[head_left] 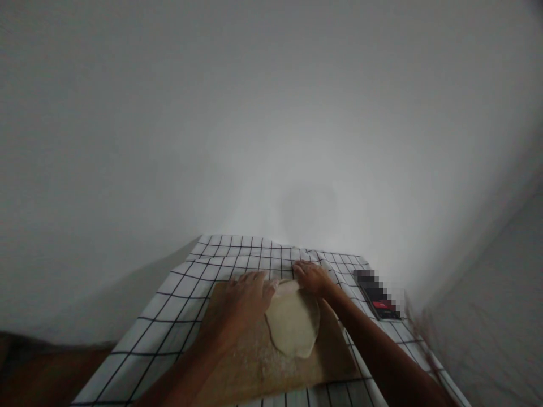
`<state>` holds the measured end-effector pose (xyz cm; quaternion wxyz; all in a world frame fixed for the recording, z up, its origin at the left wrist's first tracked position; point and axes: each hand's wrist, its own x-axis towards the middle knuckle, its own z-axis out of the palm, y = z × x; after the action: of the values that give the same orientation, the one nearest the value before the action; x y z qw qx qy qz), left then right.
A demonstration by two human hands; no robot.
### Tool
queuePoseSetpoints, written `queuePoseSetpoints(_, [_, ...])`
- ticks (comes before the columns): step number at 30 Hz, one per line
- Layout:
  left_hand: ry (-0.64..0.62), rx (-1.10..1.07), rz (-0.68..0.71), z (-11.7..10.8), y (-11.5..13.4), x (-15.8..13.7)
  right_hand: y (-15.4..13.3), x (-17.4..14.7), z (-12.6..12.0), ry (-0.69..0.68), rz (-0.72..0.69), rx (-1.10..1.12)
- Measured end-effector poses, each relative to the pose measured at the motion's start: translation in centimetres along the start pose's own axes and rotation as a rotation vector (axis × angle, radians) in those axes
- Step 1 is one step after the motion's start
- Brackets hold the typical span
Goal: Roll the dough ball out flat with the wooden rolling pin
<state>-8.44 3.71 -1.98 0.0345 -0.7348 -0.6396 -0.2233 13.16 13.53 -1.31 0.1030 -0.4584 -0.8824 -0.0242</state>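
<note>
A flat, roundish sheet of pale dough (pixel 293 325) lies on a wooden board (pixel 254 367), its far edge a lighter band running between my hands. My left hand (pixel 250 291) is at the dough's far left edge, thumb against it and fingers bent over toward the far side of the board. At the far right edge, my right hand (pixel 311 277) has its fingers curled toward the dough. Both hands seem closed on that edge, though the undersides of the fingers are hidden. White flour dusts the left fingers and the board left of the dough.
A white tablecloth (pixel 169 305) with black grid lines covers the table under the board. At the right lies a dark, flat object (pixel 379 299) with a red patch, partly pixelated. A pale wall (pixel 271 141) rises behind the table. Blurred thin stalks (pixel 428 339) show at the right.
</note>
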Motion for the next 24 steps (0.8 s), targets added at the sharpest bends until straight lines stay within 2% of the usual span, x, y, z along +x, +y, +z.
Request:
queuePoseSetpoints(4, [-0.025,-0.005,0.06,0.5,-0.4,0.3,-1.5,-6.2,-0.9,0.068,0.002,0.047])
queuePoseSetpoints(6, [-0.033,0.013,0.151,0.7,-0.7,0.3,-2.7,-9.7,-1.1,0.191,-0.027,0.151])
queuePoseSetpoints(8, [-0.055,0.038,0.293,0.8,-1.0,0.1,-4.1,-13.0,-0.8,0.223,-0.046,0.174])
queuePoseSetpoints(10, [-0.071,0.043,0.381,0.8,-1.2,0.0,-5.3,-15.5,-0.1,0.229,-0.027,0.157])
queuePoseSetpoints(12, [-0.078,0.017,0.377,0.6,-1.3,-0.1,-6.1,-16.7,0.5,0.23,0.005,0.117])
queuePoseSetpoints(14, [-0.082,-0.01,0.325,0.2,-1.3,-0.2,-6.5,-16.5,0.8,0.223,0.043,0.083])
queuePoseSetpoints(16, [-0.089,-0.01,0.305,-0.2,-1.4,-0.2,-6.0,-14.7,0.6,0.198,0.081,0.07])
queuePoseSetpoints(24, [-0.084,0.133,0.27,0.3,-1.5,1.5,-0.9,-2.7,-0.5,0.062,0.189,0.075])
